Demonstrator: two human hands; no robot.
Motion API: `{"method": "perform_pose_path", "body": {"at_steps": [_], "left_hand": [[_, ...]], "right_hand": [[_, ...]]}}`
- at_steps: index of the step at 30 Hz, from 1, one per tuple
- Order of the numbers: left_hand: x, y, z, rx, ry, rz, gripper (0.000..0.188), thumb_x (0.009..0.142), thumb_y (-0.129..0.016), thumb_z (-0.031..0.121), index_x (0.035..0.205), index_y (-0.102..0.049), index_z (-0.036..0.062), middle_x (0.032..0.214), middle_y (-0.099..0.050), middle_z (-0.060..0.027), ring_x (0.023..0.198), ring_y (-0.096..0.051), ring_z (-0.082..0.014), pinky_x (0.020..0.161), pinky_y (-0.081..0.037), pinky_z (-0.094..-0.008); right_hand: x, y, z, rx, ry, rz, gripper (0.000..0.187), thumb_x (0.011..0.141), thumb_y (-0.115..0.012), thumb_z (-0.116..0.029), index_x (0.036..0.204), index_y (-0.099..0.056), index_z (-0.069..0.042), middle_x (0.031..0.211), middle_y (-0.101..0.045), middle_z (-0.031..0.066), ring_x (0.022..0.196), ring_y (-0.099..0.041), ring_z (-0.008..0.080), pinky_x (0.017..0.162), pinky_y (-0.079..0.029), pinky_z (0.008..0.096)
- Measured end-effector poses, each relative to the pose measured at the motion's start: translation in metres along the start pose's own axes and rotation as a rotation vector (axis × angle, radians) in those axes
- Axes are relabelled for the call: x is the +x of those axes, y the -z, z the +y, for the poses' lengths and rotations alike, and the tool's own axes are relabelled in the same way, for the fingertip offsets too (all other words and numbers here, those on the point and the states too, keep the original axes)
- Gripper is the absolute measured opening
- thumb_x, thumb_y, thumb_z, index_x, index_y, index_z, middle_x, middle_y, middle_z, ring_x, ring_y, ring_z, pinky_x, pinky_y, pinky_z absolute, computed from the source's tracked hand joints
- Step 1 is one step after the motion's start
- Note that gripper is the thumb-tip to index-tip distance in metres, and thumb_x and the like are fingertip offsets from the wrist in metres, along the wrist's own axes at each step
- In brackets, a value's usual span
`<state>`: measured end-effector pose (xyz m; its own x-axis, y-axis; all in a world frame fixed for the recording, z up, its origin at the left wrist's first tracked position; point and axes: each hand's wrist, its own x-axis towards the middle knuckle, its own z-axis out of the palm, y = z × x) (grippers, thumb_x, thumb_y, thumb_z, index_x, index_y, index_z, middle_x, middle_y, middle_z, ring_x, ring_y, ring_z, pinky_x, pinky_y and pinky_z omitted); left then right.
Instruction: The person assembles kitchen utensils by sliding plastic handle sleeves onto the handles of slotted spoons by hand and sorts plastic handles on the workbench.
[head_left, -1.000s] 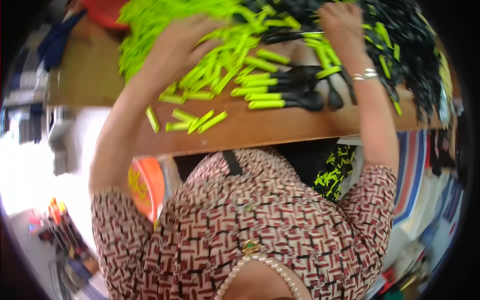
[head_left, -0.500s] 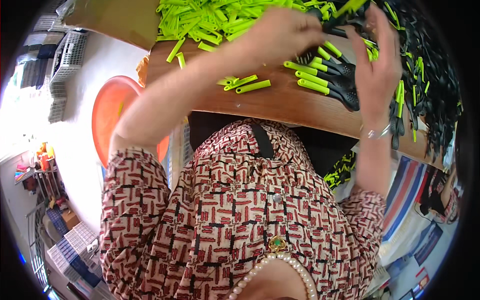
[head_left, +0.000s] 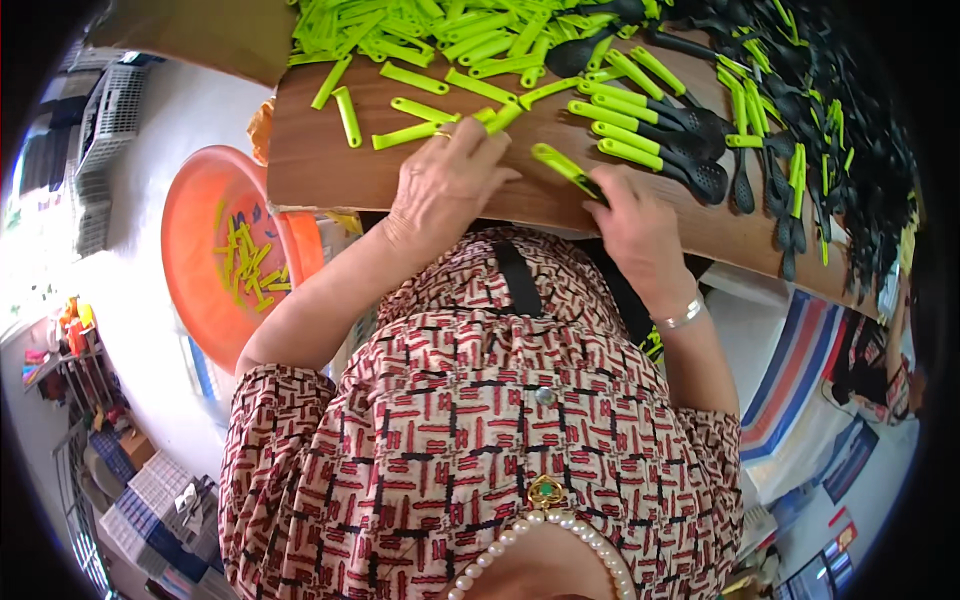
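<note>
My left hand (head_left: 447, 185) is bent over loose lime-green plastic handles near the table's front edge, its fingers closed on a green handle (head_left: 506, 119). My right hand (head_left: 642, 230) grips a black kitchen utensil with a green handle (head_left: 562, 163), which points up and left. The utensil's head is hidden by the hand. Just beyond the right hand, several black slotted spoons (head_left: 708, 182) with green handles lie side by side. More loose handles (head_left: 414, 79) are spread beyond my left hand.
A large heap of green handles (head_left: 400, 25) covers the far side of the brown table (head_left: 330, 178). Black utensils (head_left: 850, 150) are piled along its right. An orange basin (head_left: 190, 235) with green handles inside stands at the left, below a cardboard piece (head_left: 200, 35).
Both hands have come back toward me from the far right of the table. The left has moved left onto the loose handles; the right has come nearer with a green-handled utensil.
</note>
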<state>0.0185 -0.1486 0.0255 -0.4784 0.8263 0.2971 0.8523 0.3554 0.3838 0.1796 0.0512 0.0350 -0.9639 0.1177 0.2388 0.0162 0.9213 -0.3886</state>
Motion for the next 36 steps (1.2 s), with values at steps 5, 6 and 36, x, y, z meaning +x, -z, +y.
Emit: {"method": "perform_pose_path", "body": {"at_steps": [5,6,36], "left_hand": [[0.011,-0.004,-0.004,-0.040,0.089,0.116,0.040,0.088,-0.077,0.021,0.120,-0.058,0.0056,0.100,-0.065,-0.0122,0.086,-0.067,-0.0349,0.071,-0.055,-0.0432],[0.012,-0.005,-0.005,-0.044,0.085,0.110,0.040,0.088,-0.077,0.021,0.120,-0.058,0.0056,0.100,-0.065,-0.0122,0.086,-0.067,-0.0349,0.071,-0.055,-0.0432],[0.014,-0.002,0.020,-0.194,-0.232,-0.051,0.020,0.079,-0.072,0.002,0.099,-0.070,0.0054,0.096,-0.061,-0.0077,0.090,-0.060,-0.0290,0.079,-0.049,-0.0399]], "right_hand": [[0.019,0.004,-0.003,-0.139,0.258,0.028,0.032,0.083,-0.073,-0.014,0.110,-0.061,-0.003,0.107,-0.060,0.0079,0.094,-0.060,0.0250,0.082,-0.051,0.0375],[0.020,0.004,-0.004,-0.154,0.271,0.030,0.035,0.082,-0.074,-0.014,0.112,-0.062,-0.003,0.108,-0.060,0.0079,0.099,-0.059,0.0254,0.085,-0.050,0.0388],[0.013,-0.019,-0.017,0.108,0.032,0.217,0.018,0.072,-0.074,-0.003,0.083,-0.061,-0.008,0.096,-0.063,0.0048,0.096,-0.061,0.0265,0.081,-0.047,0.0398]]}}
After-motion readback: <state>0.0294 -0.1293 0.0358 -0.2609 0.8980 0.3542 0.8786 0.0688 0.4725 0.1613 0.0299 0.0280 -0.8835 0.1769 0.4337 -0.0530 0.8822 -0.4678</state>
